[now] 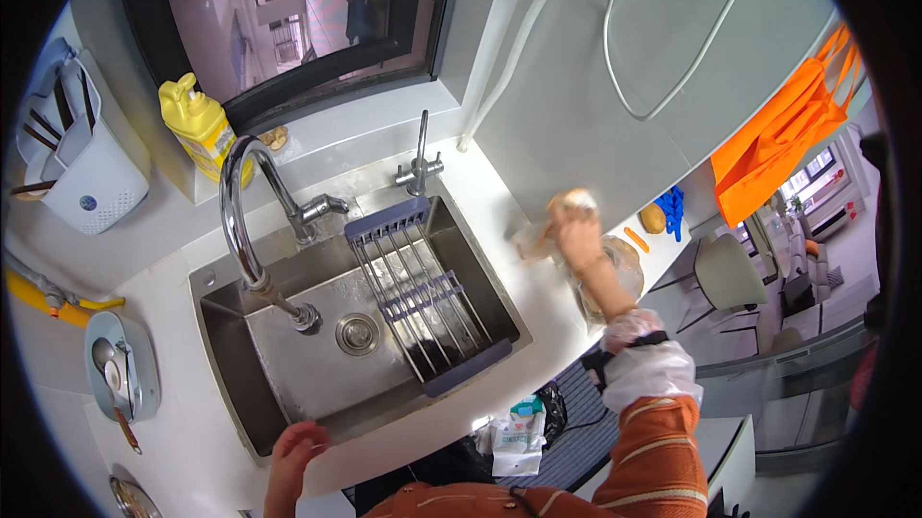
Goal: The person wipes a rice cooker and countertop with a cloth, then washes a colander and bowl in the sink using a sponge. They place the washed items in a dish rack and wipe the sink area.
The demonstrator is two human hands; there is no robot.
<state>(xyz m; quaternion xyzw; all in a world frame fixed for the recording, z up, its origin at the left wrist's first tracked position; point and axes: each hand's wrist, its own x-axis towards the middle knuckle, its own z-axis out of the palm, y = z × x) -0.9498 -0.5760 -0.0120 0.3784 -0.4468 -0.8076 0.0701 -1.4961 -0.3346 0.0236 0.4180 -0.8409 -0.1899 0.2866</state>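
My right hand (580, 238) is over the counter right of the sink, blurred. It grips a white-and-orange object (576, 200), too blurred to name. A pale, translucent thing (533, 241), perhaps thin plastic, shows just left of that hand. Partly hidden under my right wrist is a clear bowl or bag (625, 266). A clear plastic sleeve cover (648, 374) wraps my right forearm. My left hand (297, 446) hovers by the front rim of the stainless steel sink (302, 374), fingers loosely curled, with nothing seen in it.
A roll-out drying rack (425, 302) spans the sink's right side beneath a gooseneck faucet (248, 230). A carrot piece (637, 239), a potato (653, 218) and a blue bundle (673, 210) lie at right. A yellow bottle (198, 125) stands by the window; an orange bag (781, 129) hangs right.
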